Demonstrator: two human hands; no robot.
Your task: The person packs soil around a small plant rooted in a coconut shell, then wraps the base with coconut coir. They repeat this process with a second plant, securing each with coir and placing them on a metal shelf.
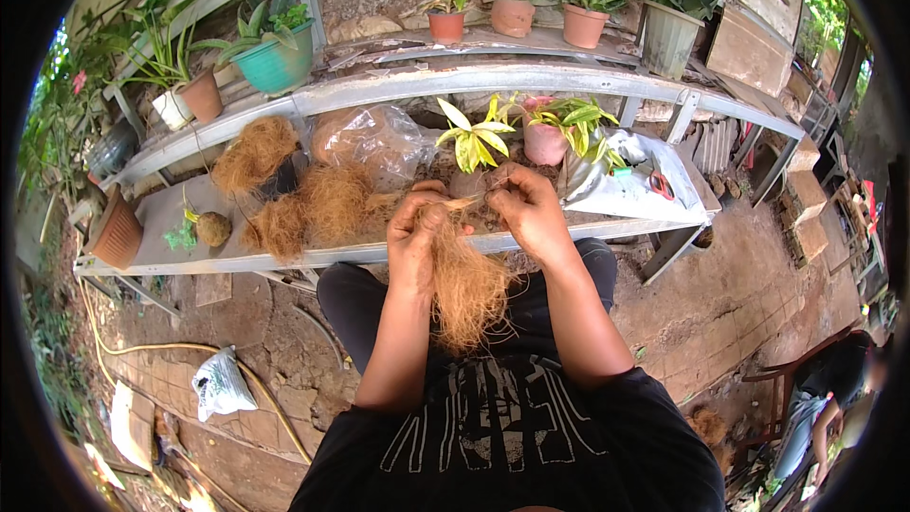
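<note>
A hanging bundle of coconut fibre [468, 291] is gripped near its top by my left hand [416, 238]. Strands run from it across to my right hand [525, 206], whose thumb and forefinger are pinched together on them. Just beyond my hands, a plant with yellow-green leaves [473, 134] stands on the bench; its base is partly hidden. Left of my hands lie loose clumps of coconut fibre [334, 203], with one more fibre mass [256, 153] farther back. Behind them sits a clear plastic bag [373, 139] with brown fibre showing inside.
The metal-edged bench [348, 256] spans my front. Red-handled scissors [661, 185] lie on a white plastic sack [633, 192] at right. A pink pot [544, 135] stands behind; a round brown ball [213, 229] and terracotta pot [116, 231] are left. Another person [817, 398] sits at lower right.
</note>
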